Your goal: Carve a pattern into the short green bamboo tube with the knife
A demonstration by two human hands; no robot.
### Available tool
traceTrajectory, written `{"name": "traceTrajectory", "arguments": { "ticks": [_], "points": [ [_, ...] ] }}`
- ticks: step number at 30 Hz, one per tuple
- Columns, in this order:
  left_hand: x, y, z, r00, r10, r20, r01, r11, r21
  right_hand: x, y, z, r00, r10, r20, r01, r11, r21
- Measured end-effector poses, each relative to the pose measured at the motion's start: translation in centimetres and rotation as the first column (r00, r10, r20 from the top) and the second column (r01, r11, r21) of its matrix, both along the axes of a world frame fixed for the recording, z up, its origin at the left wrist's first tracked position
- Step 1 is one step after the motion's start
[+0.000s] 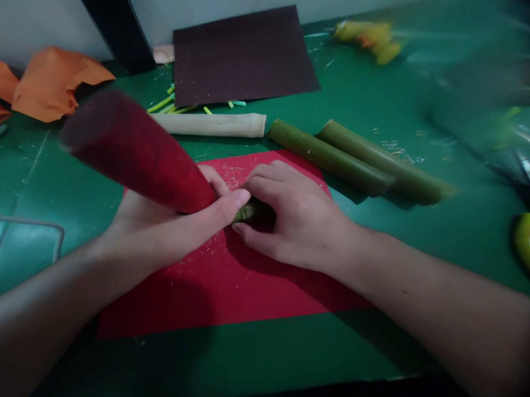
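My left hand (171, 226) wraps round a thick dark red tube (148, 152), which slants up toward the upper left. My right hand (291, 211) is curled, thumb and fingers closed on a short green bamboo piece (247, 212) beside my left thumb. Whether the red tube and the green piece are joined is hidden by my fingers. Both hands are over a red sheet (265, 286) sprinkled with fine pale shavings. Just beyond lie two green bamboo tubes (332, 157) and a pale peeled bamboo stick (215, 124).
A dark brown sheet (245, 57) lies at the back over thin green strips. Crumpled orange paper (59, 84) is at the left, by a black post (116, 28). A yellow glue gun-like object (368, 39) and a yellow-green handle (529, 245) are on the right.
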State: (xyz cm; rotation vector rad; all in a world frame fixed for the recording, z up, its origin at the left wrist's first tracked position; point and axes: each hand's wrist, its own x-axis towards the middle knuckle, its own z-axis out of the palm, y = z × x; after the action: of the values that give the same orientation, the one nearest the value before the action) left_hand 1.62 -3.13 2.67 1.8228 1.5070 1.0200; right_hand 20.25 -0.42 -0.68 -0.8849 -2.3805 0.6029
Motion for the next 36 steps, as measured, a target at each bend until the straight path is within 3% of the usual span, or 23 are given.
{"name": "traceTrajectory", "arguments": {
  "ticks": [8, 25, 36],
  "points": [
    [0.2, 0.5, -1.2, 0.935, 0.114, 0.336, -0.125, 0.992, 0.011, 0.0, -0.1, 0.1, 0.999, -0.015, 0.033, 0.016, 1.000, -0.009],
    [0.5, 0.6, -2.0, 0.928, 0.123, 0.352, -0.124, 0.992, -0.020, -0.1, -0.1, 0.2, 0.998, -0.022, 0.061, 0.022, 1.000, -0.002],
    [0.7, 0.8, -2.2, 0.934, 0.082, 0.347, -0.121, 0.988, 0.092, 0.0, -0.2, 0.1, 0.999, -0.017, 0.042, 0.017, 1.000, 0.002]
  ]
}}
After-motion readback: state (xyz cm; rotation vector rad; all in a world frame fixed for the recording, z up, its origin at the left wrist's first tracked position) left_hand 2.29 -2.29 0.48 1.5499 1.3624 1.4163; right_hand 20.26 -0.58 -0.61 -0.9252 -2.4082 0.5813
